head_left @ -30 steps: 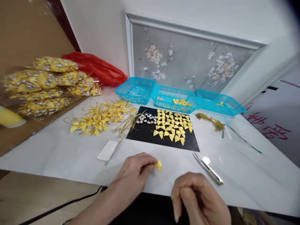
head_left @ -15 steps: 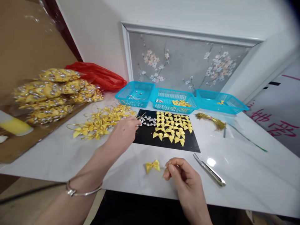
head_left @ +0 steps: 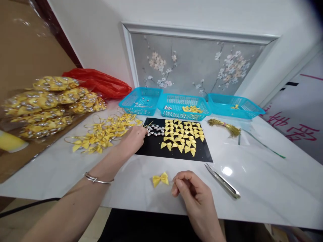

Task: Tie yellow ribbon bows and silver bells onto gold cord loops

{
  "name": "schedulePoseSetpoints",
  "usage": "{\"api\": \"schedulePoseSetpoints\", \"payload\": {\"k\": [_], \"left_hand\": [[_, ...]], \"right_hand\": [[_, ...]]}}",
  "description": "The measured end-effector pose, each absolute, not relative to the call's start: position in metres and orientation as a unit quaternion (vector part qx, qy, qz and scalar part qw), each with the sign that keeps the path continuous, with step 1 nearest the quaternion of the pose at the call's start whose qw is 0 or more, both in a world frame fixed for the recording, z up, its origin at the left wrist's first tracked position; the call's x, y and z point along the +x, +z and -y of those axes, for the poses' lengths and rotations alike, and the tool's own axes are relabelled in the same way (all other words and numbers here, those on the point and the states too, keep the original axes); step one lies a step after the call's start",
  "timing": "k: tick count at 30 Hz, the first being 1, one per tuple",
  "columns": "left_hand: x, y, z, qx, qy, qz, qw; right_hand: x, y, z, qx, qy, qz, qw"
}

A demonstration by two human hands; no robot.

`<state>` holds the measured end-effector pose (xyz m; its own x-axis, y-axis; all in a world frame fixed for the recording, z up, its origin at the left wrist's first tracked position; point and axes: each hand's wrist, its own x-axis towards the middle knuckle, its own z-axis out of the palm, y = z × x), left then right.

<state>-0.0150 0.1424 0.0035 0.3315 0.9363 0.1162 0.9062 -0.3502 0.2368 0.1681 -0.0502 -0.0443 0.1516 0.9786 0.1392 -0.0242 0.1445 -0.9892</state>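
Note:
My left hand (head_left: 133,138) reaches across the white table to the left edge of a black mat (head_left: 174,144). Its fingers are curled together beside a cluster of small silver beads (head_left: 154,130); what they pinch is hidden. Rows of yellow ribbon bows (head_left: 183,136) cover the mat's right part. One loose yellow bow (head_left: 160,179) lies on the table near the front edge. Just to its right rests my right hand (head_left: 189,190), its fingers curled, the fingertips about a finger's width from that bow.
Metal tweezers (head_left: 222,180) lie to the right of my right hand. Three turquoise baskets (head_left: 186,106) line the wall. Finished bows with gold cords (head_left: 103,132) are piled on the left, bagged bows (head_left: 47,104) and a red bag (head_left: 98,82) behind them, a gold wire bundle (head_left: 223,127) right.
My left hand let go of the yellow bow, which now lies on the table, and reached forward to the silver beads. My right hand rose to rest beside the bow.

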Motion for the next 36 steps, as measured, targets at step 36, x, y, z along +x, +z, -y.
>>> {"api": "schedulePoseSetpoints", "payload": {"k": [36], "left_hand": [[-0.003,-0.005,0.012,0.566,0.335,-0.464,0.594]], "right_hand": [[0.149,-0.039,0.06,-0.522,0.231,0.618,0.541]]}}
